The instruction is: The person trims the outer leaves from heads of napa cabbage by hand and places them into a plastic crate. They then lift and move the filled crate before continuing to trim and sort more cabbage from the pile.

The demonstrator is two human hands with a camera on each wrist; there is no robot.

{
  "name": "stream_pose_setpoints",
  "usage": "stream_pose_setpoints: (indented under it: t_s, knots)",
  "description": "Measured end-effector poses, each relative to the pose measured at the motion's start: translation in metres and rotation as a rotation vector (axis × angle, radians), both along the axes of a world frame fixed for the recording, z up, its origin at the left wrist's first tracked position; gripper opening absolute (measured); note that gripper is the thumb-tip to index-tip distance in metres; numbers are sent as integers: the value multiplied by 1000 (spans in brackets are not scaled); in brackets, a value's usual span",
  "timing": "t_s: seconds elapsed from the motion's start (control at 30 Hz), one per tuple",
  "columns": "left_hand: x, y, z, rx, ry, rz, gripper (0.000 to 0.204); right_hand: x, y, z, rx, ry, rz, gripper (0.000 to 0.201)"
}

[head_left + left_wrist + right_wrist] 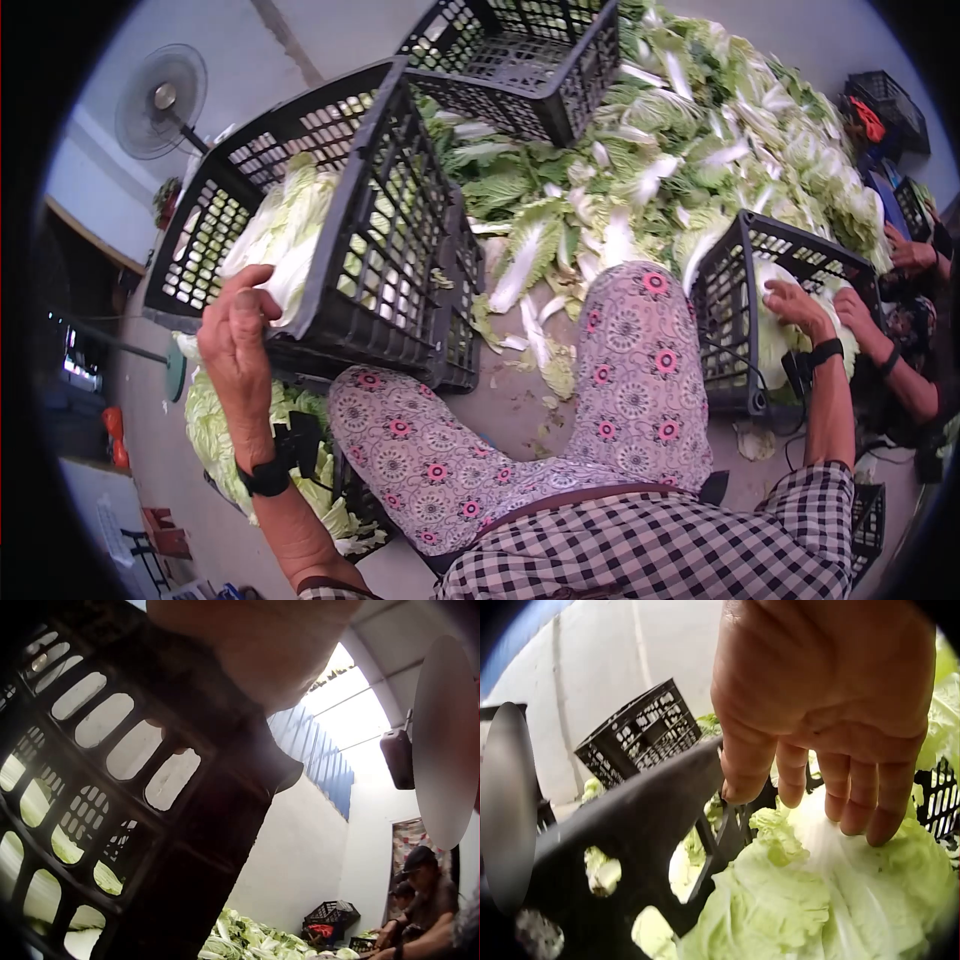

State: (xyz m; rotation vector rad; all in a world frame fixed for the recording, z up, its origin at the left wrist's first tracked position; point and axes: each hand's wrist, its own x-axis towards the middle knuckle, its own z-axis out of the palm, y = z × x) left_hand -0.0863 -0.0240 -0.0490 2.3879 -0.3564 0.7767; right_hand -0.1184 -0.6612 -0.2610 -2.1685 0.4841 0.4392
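At the near edge of the big black crate (345, 250), which holds pale cabbages (300, 215), the left hand (238, 335) has its fingers bent over the rim. The left wrist view shows this hand (259, 645) against the crate (202, 847), with fingertips behind the slots. In the smaller right crate (735, 340), the right hand (800, 310) lies over a cabbage (772, 345). The right wrist view has the fingers of this hand (829, 705) hanging loosely, their tips touching the cabbage leaves (817, 892).
Another person's hand (858, 315) reaches into the right crate. A heap of cabbage leaves (640, 150) lies ahead beside another black crate (520, 70). More cabbage (215, 435) sits low at the left. A fan (165, 97) stands at the upper left.
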Motion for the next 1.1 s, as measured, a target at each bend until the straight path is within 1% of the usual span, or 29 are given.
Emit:
stream_pose_setpoints:
  t_s: [0.03, 0.07, 0.1, 0.17, 0.2, 0.23, 0.27, 0.3, 0.33, 0.4, 0.47, 0.5, 0.53, 0.57, 0.6, 0.67, 0.73, 0.8, 0.83, 0.93, 0.97, 1.03, 1.07, 1.1]
  knots:
    - [0, 0, -1, 10, -7, 14, 37, 6, -7, -20, -17, 27, 93, 63]
    - [-1, 1, -1, 20, -14, 28, 37, 11, -14, -38, -180, -45, 208, 59]
    - [-2, 3, 1, 39, 1, 26, 36, 9, 14, -8, -204, 37, 140, 57]
    - [1, 7, -2, 101, -38, 22, 38, 8, -5, -27, -170, -32, 118, 58]
    - [1, 7, -1, 133, -53, 17, 40, 4, -10, -31, -108, -70, 66, 57]
    - [1, 6, 0, 158, -82, 26, 40, 1, -13, -29, -97, -70, 43, 57]
    - [0, 3, 1, 180, -108, 34, 40, -2, -15, -25, -82, -111, 64, 56]
    - [-2, 1, 3, 160, -76, 52, 32, -4, -10, -12, -85, -109, 41, 56]
    - [1, 3, 1, 190, -144, 47, 30, -4, -14, -12, -27, -205, -18, 52]
    - [0, 2, 4, 208, -165, 38, 29, 1, -25, -7, -139, -437, -125, 47]
    - [-1, 1, 6, 223, -167, 33, 28, 7, -12, 24, -159, -681, -168, 43]
    - [-1, 1, 5, 221, -173, 31, 27, 16, -18, 32, -153, -715, -114, 41]
    - [-1, 2, 5, 218, -178, 28, 27, 21, 3, 50, -124, -809, -160, 38]
    - [-2, 3, 7, 212, -156, 20, 23, 24, 26, 71, -103, -825, -137, 37]
    - [-2, 5, 8, 138, -117, 4, 22, 29, 49, 88, -82, -840, -112, 35]
    - [-3, 8, 11, -13, -41, -24, 22, 43, 89, 110, -73, -855, 7, 34]
    - [-2, 21, 16, -70, -43, 15, 23, 54, 127, 126, -30, -864, 131, 33]
    - [-1, 43, 13, -5, -36, 108, 23, 67, 162, 131, -2, -914, 185, 31]
    - [0, 53, 14, 80, -47, 139, 25, 73, 178, 136, -17, -939, 236, 31]
    - [-2, 66, 15, 188, -2, 114, 29, 84, 222, 153, -51, -1005, 383, 32]
    - [0, 67, 12, 214, -34, 95, 31, 87, 236, 160, -54, -1022, 429, 33]
    - [3, 66, 3, 126, -169, 107, 33, 96, 258, 168, -43, -1053, 511, 37]
    - [5, 68, -1, 82, -237, 112, 33, 100, 269, 173, -18, -1053, 520, 39]
    - [6, 74, -3, 35, -302, 192, 34, 103, 281, 178, 9, -1052, 527, 40]
